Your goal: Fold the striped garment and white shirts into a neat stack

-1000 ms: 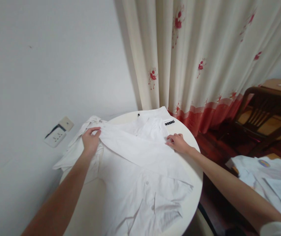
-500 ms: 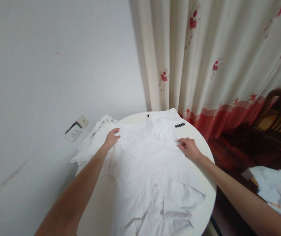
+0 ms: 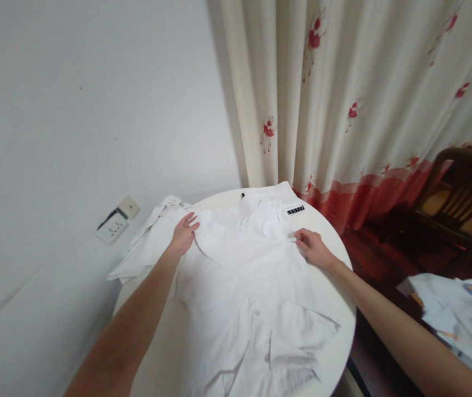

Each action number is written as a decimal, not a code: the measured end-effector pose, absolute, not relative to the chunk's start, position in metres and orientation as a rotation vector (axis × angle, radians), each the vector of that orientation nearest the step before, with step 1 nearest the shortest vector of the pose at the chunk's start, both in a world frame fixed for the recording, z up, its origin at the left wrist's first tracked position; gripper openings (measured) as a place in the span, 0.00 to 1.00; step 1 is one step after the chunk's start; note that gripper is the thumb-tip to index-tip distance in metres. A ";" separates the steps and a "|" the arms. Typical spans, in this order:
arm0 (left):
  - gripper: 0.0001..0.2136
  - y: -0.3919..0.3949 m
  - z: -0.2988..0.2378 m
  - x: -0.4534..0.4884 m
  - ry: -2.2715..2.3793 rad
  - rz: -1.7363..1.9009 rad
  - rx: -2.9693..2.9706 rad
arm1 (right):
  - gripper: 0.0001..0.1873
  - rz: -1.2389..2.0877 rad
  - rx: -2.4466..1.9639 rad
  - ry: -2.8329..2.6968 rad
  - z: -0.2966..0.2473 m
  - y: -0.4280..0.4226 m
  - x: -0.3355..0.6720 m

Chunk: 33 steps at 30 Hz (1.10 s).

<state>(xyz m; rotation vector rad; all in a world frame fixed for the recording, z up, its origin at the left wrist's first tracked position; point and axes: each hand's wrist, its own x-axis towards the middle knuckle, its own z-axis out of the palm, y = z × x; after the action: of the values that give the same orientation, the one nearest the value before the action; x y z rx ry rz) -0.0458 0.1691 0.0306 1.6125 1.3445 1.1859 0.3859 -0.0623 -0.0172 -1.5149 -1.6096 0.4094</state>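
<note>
A white buttoned shirt (image 3: 244,275) lies spread over a round white table (image 3: 339,342), its upper part folded across and its lower front wrinkled. At the garment's upper left edge, my left hand (image 3: 184,232) pinches the cloth, some fingers stretched out. On the opposite edge my right hand (image 3: 311,247) grips a bit of the same fabric between thumb and fingers. Beyond the hands, another flat white cloth (image 3: 271,192) shows at the far rim, and a small black-and-white patterned strip (image 3: 295,209) lies near it.
A pile of white clothes (image 3: 149,237) sits at the table's left, against the wall. Above it is a wall socket (image 3: 112,227). A floral curtain (image 3: 335,110) hangs behind. To the right are a wooden chair (image 3: 459,198) and more white clothes (image 3: 455,309).
The whole view has shifted slightly. My left hand has lifted the cloth edge a little, opening a gap along the fold. My right hand keeps its hold at the right edge.
</note>
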 end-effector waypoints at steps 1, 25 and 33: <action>0.28 0.168 0.028 -0.046 1.358 1.195 1.602 | 0.10 0.421 -1.499 -1.604 -0.017 -0.063 0.387; 0.23 0.177 0.028 -0.040 1.551 1.094 1.654 | 0.05 0.416 -1.692 -2.203 0.041 -0.223 0.350; 0.26 0.179 0.036 -0.041 1.470 1.048 1.737 | 0.10 0.195 -1.789 -2.194 0.009 -0.238 0.354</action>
<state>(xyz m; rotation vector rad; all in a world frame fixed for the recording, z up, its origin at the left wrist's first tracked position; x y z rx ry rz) -0.0413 0.1785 0.0356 1.7373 1.4696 1.0481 0.3544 -0.2384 0.0087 -1.7891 -2.1944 0.1945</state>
